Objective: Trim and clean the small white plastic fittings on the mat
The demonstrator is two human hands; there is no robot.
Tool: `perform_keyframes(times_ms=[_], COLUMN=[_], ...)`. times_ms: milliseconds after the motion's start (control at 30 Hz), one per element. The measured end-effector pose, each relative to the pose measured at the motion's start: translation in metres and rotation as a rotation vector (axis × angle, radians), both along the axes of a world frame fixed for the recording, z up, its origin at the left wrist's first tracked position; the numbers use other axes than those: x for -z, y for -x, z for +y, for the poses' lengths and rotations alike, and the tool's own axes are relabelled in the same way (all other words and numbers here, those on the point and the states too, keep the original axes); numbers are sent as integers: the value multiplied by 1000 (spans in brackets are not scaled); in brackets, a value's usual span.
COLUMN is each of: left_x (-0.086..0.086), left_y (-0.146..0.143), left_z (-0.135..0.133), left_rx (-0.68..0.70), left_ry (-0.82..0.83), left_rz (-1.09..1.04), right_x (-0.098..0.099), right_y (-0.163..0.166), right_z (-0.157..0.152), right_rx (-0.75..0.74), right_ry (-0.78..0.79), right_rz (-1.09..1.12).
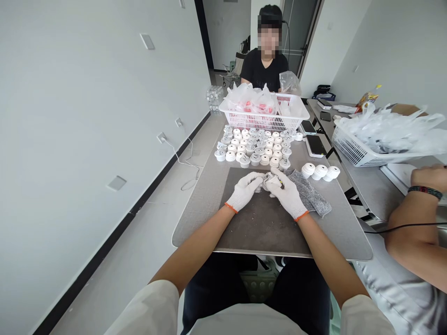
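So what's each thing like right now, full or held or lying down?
White piece, held, partly hidden.
Left hand, gloved, fingers bent.
Right hand, gloved, fingers around the white piece.
Many pieces, grouped in rows.
Three white pieces, lined up.
Grey cloth, lying creased.
Far basket, filled with plastic bags.
Side basket, heaped with bags.
Nearer phone, screen dark.

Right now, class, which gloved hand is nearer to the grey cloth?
Right. The right hand is close beside the grey cloth, though contact is unclear; the left hand is farther left, beyond the right hand.
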State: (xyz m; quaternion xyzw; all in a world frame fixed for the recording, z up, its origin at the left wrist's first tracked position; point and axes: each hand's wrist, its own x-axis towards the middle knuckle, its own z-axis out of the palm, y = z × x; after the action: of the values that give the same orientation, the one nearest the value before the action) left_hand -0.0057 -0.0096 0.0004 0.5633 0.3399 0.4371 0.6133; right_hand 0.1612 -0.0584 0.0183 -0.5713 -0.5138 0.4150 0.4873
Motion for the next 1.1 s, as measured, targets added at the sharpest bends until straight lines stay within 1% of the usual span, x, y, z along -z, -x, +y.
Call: perform_keyframes(times_ms=[100,200,400,600,867,1100], left_x=[1,1,3,4,2,2], left_y=[0,-1,-3,-4,-2,-2], left_z=[-1,-2,-2,-2,-3,-3], left_rx=[17,-8,-77,-93,-93,-92], left_ry=[-4,10,-10,-26,-65,-68], left_rz=[-14,-16,38,80,139,174], right_x=[-3,-2,7,6,5,6], right_y=[0,0,-5,-8,-7,-7], right_z=[-1,-1,1,2,1,2], right_rx=[-2,-17,1,-5,-38,-37], right_ry=[11,8,-70,-118,-130,-156], right_rz=[0,-22,-168,-329,-403,-431])
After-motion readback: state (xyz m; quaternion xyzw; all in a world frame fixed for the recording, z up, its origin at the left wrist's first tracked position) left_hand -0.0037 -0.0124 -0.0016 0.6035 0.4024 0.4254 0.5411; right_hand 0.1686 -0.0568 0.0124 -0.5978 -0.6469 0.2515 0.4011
